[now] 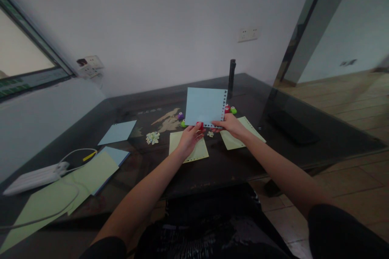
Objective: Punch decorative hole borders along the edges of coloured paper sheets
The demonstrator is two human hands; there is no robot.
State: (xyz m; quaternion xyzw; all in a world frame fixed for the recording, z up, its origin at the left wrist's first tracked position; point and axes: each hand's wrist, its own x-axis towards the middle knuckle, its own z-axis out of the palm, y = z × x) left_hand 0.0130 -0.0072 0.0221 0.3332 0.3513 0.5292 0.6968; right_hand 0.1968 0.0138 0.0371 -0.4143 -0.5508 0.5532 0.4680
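Observation:
A light blue sheet of paper [205, 105] is held up above the table, with a row of small punched shapes along its right and bottom edges. My left hand [191, 139] is closed around a small red craft punch [199, 125] at the sheet's bottom edge. At the lower right corner, my right hand [232, 125] pinches the paper. Under my left hand lies a pale yellow sheet [196, 154] with holes along its edge. Another yellow sheet [251, 129] is below my right hand. Paper cut-outs [210, 134] lie between the hands.
Behind the blue sheet are purple [180, 116], green [233, 110] and red [227, 108] punches and a black upright cylinder [231, 75]. To the left lie a pile of cut-outs [152, 137], more paper [118, 131] and a white power strip [33, 178] with cables. A dark flat object [293, 127] is at right.

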